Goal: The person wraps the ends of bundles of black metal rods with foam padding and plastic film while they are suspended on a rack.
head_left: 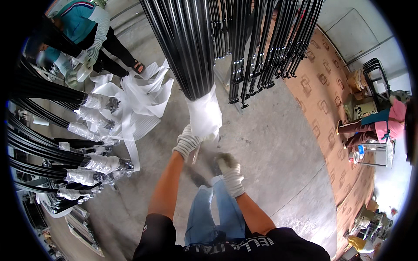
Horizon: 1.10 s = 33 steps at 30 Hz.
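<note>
A thick bundle of long black tubes comes down from the top middle, its lower end covered in white wrapping. My left hand, in a pale ribbed glove, is at the bottom of this wrapping and touches it; its fingers are mostly hidden. Under that hand hangs a narrow pale strip, too blurred to name. My right hand, also gloved, is lower and to the right, apart from the bundle. Motion smears its fingers, so whether it holds anything is unclear.
More black tubes hang behind and to the right. On the left lie bundles with plastic-wrapped ends, beside loose white sheeting. A co-worker handles something at far left; another person is at far right, past patterned brown flooring.
</note>
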Each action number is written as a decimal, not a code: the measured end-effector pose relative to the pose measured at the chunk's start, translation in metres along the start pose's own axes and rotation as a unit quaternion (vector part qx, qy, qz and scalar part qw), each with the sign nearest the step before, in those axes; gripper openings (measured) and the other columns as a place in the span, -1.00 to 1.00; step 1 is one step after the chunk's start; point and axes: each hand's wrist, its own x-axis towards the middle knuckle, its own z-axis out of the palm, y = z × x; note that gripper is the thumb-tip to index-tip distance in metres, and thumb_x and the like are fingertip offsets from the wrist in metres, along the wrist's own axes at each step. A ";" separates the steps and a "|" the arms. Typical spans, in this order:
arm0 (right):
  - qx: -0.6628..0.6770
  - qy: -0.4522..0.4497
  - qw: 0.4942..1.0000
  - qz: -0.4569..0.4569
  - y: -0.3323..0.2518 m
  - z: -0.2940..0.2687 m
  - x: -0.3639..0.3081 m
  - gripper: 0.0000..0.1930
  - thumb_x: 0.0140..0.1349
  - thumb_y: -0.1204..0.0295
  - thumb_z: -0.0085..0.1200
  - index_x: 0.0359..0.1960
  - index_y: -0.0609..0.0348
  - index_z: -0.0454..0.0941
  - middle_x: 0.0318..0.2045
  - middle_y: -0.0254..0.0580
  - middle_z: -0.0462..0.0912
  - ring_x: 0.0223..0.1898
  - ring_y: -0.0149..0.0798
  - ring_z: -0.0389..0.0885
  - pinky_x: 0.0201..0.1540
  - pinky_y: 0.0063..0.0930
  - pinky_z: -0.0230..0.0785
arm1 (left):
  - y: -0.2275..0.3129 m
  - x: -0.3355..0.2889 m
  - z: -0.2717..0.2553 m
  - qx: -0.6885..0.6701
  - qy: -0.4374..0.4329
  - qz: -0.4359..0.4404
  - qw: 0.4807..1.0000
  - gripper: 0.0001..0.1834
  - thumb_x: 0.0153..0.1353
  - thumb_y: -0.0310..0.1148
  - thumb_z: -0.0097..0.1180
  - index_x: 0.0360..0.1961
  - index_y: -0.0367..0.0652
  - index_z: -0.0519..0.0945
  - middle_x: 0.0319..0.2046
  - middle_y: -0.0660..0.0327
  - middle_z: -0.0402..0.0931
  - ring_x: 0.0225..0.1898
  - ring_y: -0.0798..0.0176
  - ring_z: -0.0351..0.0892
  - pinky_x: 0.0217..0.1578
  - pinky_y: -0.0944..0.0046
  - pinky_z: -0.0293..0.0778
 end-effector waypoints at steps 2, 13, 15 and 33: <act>-0.025 -0.059 0.998 -0.027 0.044 0.013 0.030 -0.60 -0.02 0.51 0.03 -0.08 0.24 0.32 -0.22 -0.23 0.45 -0.22 -0.42 0.40 -0.15 -0.58 0.29 | 0.006 -0.002 0.001 0.027 0.022 -0.022 0.999 -0.19 -0.40 -0.04 0.35 -0.10 -0.24 0.33 -0.19 0.12 0.42 -0.17 0.18 0.41 -0.18 0.26 0.33; -0.098 -0.305 0.942 0.100 -0.008 0.004 0.001 -0.47 -0.05 0.41 0.05 0.01 0.25 0.21 -0.27 -0.28 0.42 -0.29 -0.45 0.40 -0.21 -0.65 0.28 | 0.006 -0.004 -0.002 0.228 -0.005 0.044 0.973 -0.31 -0.27 -0.01 0.25 -0.13 -0.21 0.37 -0.17 0.15 0.42 -0.12 0.18 0.38 -0.12 0.27 0.30; -0.074 -0.286 0.939 0.176 -0.029 -0.018 -0.026 -0.54 -0.11 0.38 0.10 -0.11 0.23 0.31 -0.33 -0.28 0.44 -0.33 -0.44 0.42 -0.26 -0.62 0.30 | -0.019 0.009 -0.005 0.168 -0.001 0.052 0.984 -0.23 -0.33 0.00 0.30 -0.08 -0.20 0.35 -0.13 0.15 0.40 -0.10 0.19 0.37 -0.10 0.29 0.29; -0.583 -0.399 0.545 -0.451 -0.201 0.101 0.018 -0.40 -0.33 0.27 0.20 -0.17 0.27 0.31 -0.23 -0.01 0.41 -0.34 -0.07 0.47 -0.29 -0.39 0.38 | -0.056 0.069 -0.031 -0.056 0.028 -0.007 0.998 -0.62 -0.02 -0.15 0.05 -0.21 -0.16 0.45 -0.28 0.24 0.46 -0.24 0.32 0.42 -0.23 0.37 0.32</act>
